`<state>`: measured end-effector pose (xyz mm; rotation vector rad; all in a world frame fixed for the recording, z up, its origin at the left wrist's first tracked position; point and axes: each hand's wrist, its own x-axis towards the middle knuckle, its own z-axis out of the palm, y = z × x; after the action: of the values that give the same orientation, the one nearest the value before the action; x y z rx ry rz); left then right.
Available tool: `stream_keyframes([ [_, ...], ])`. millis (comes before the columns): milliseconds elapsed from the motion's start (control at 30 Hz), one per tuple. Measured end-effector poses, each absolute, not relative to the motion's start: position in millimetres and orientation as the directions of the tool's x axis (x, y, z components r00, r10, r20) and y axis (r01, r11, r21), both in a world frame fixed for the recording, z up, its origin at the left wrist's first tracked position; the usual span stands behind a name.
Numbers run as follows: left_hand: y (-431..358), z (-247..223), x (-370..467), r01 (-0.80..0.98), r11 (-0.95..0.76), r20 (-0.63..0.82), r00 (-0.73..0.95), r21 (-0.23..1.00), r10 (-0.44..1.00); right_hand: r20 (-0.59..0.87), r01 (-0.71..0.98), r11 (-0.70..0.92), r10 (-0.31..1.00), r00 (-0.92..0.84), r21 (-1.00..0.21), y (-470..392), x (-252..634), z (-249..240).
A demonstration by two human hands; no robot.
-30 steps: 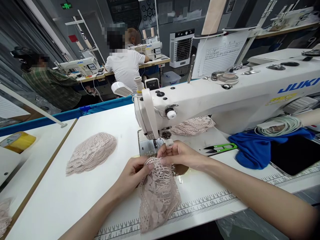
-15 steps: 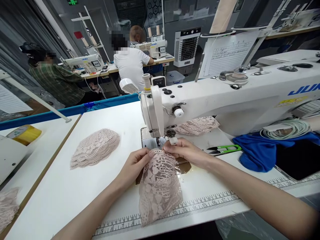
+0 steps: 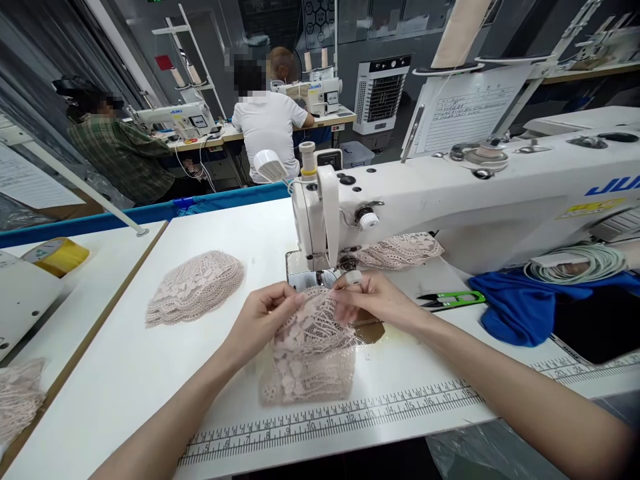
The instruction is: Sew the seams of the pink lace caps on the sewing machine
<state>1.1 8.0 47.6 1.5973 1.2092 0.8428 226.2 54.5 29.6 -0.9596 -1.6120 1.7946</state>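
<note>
A pale pink lace piece [image 3: 313, 340] hangs toward me over the white table, its upper edge just in front of the sewing machine's [image 3: 323, 267] needle area. My left hand [image 3: 265, 310] pinches that edge on the left between thumb and fingers. On the right, my right hand [image 3: 370, 297] is closed on the same edge, its lower fingers slightly blurred. The presser foot is partly hidden behind the fingers. A stack of similar lace pieces [image 3: 197, 287] lies on the table to the left, and more lace [image 3: 400, 252] lies behind the needle, under the machine arm.
Green-handled thread snips [image 3: 455, 299], a blue cloth [image 3: 515, 307], a coiled cord [image 3: 575, 261] and a dark phone or tablet [image 3: 595, 320] lie to the right. A printed ruler [image 3: 390, 413] runs along the front edge. Yellow tape [image 3: 60, 257] sits far left. Two people work at machines beyond.
The lace's lower end has drawn up from the ruler and now lies folded in layers. Both hands still hold its upper edge. The view has shifted slightly.
</note>
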Motion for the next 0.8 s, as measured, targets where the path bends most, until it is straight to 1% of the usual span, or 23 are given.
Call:
stream_keyframes([
  [33,2,52,4,0.319,-0.13,-0.005,0.391,0.939,0.92,-0.15,0.038,-0.16,0.779,-0.609,-0.986,54,226,30],
  [67,-3,57,7,0.312,-0.186,-0.013,0.539,0.932,0.842,-0.149,0.012,-0.18,0.773,-0.616,-0.984,54,226,30],
  [100,-8,62,10,0.298,-0.204,-0.059,0.683,0.933,0.728,-0.152,-0.007,-0.2,0.765,-0.625,-0.98,53,226,29],
  [133,-12,65,12,0.268,-0.196,-0.09,0.775,0.943,0.625,-0.154,-0.018,-0.214,0.757,-0.635,-0.977,53,226,28],
  [167,-13,67,12,0.238,-0.174,-0.09,0.798,0.956,0.596,-0.152,-0.025,-0.219,0.75,-0.644,-0.975,52,225,28],
  [200,-13,68,11,0.218,-0.161,-0.059,0.748,0.963,0.661,-0.143,-0.023,-0.209,0.739,-0.658,-0.978,51,225,27],
  [233,-10,67,9,0.204,-0.164,-0.005,0.642,0.965,0.767,-0.125,-0.018,-0.186,0.727,-0.675,-0.982,49,224,28],
  [267,-5,65,6,0.213,-0.18,0.056,0.485,0.96,0.873,-0.105,-0.012,-0.157,0.715,-0.691,-0.988,47,222,29],
  [300,0,63,3,0.235,-0.21,0.115,0.363,0.949,0.925,-0.088,-0.005,-0.13,0.702,-0.707,-0.992,45,221,31],
  [333,6,60,0,0.252,-0.222,0.123,0.357,0.942,0.926,-0.078,0.001,-0.112,0.686,-0.724,-0.994,43,219,34],
  [367,10,58,-2,0.252,-0.213,0.095,0.409,0.944,0.907,-0.075,0.007,-0.104,0.669,-0.74,-0.995,40,217,38],
  [467,17,57,-7,0.229,-0.176,-0.015,0.648,0.957,0.761,-0.063,0.022,-0.073,0.625,-0.778,-0.997,30,213,55],
  [567,10,64,-16,0.263,-0.163,-0.1,0.759,0.951,0.643,-0.037,0.045,0.001,0.531,-0.847,-0.999,22,212,72],
  [633,-2,66,-31,0.269,-0.137,-0.132,0.78,0.953,0.611,-0.062,0.086,0.024,0.499,-0.864,-0.996,17,211,78],
  [700,-19,64,-54,0.236,-0.078,-0.137,0.77,0.969,0.624,-0.064,0.108,0.06,0.499,-0.865,-0.992,13,206,77],
  [767,-39,57,-83,0.21,0.026,-0.171,0.714,0.977,0.679,-0.033,0.123,0.142,0.516,-0.856,-0.982,10,194,72],
  [800,-49,54,-100,0.188,0.08,-0.185,0.651,0.979,0.736,-0.008,0.133,0.2,0.527,-0.85,-0.971,10,185,69],
])
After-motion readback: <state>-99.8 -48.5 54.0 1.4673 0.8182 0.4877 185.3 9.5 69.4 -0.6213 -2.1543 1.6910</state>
